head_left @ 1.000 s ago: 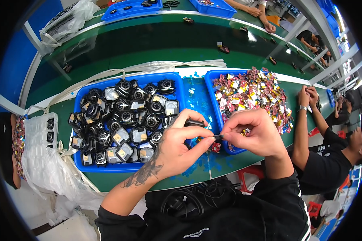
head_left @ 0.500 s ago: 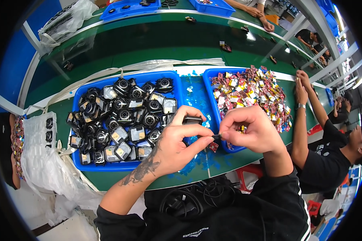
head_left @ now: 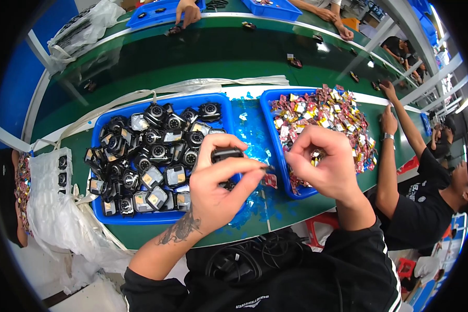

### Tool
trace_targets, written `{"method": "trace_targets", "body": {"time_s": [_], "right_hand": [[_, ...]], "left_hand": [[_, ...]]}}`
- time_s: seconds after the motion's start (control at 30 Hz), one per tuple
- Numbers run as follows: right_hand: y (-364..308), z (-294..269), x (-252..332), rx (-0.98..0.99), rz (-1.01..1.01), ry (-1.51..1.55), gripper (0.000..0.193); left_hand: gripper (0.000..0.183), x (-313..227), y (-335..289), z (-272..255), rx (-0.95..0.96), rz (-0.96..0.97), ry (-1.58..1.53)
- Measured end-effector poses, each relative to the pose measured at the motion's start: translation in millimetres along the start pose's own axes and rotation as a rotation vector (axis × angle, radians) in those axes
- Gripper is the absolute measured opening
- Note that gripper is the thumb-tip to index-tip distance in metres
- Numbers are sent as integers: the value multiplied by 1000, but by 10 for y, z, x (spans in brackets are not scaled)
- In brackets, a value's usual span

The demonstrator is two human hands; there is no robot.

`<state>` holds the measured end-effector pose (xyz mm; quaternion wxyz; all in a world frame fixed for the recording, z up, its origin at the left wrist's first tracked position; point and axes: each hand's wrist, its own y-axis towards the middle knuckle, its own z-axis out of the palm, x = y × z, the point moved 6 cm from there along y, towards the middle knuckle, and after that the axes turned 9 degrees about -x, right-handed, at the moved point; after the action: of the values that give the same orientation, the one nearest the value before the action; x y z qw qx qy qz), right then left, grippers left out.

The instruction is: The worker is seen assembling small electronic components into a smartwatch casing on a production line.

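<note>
My left hand (head_left: pixel 213 182) is closed over the gap between two blue trays. Its curled fingers hold a black watch case (head_left: pixel 226 154), and a small dark piece (head_left: pixel 268 168) sits between thumb and index fingertip. To its right, apart from it, my right hand (head_left: pixel 327 164) is curled in a pinch above the right tray; whatever its fingertips may hold cannot be made out. A small red circuit board (head_left: pixel 270 180) shows just below the left fingertips. Many black watch cases (head_left: pixel 159 151), some showing round sensor backs, fill the left tray (head_left: pixel 140 218).
The right blue tray (head_left: pixel 268 106) is heaped with small red circuit boards (head_left: pixel 322 112). Beyond runs a green conveyor (head_left: pixel 208 57) with scattered parts. A co-worker's hand (head_left: pixel 188 11) touches a part there. Another person's arms (head_left: pixel 390 140) are at right; clear plastic trays (head_left: pixel 52 192) stand left.
My hands have moved apart: the left slightly left with the watch case, the right away from the dark piece. A co-worker's hand has come in at the far side of the conveyor.
</note>
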<state>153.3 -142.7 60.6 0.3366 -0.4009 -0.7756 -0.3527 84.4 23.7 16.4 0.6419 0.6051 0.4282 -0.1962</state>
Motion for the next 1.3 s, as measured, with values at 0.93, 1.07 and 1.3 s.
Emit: {"method": "trace_targets", "body": {"time_s": [0.93, 1.07, 1.3], "right_hand": [[-2, 289, 2, -71, 76, 144, 14], [6, 295, 68, -92, -7, -8, 11], [-2, 293, 128, -161, -59, -13, 8]], "left_hand": [[46, 343, -103, 166, 21, -631, -701], [49, 292, -121, 174, 26, -641, -657], [50, 280, -130, 203, 18, -583, -698]]}}
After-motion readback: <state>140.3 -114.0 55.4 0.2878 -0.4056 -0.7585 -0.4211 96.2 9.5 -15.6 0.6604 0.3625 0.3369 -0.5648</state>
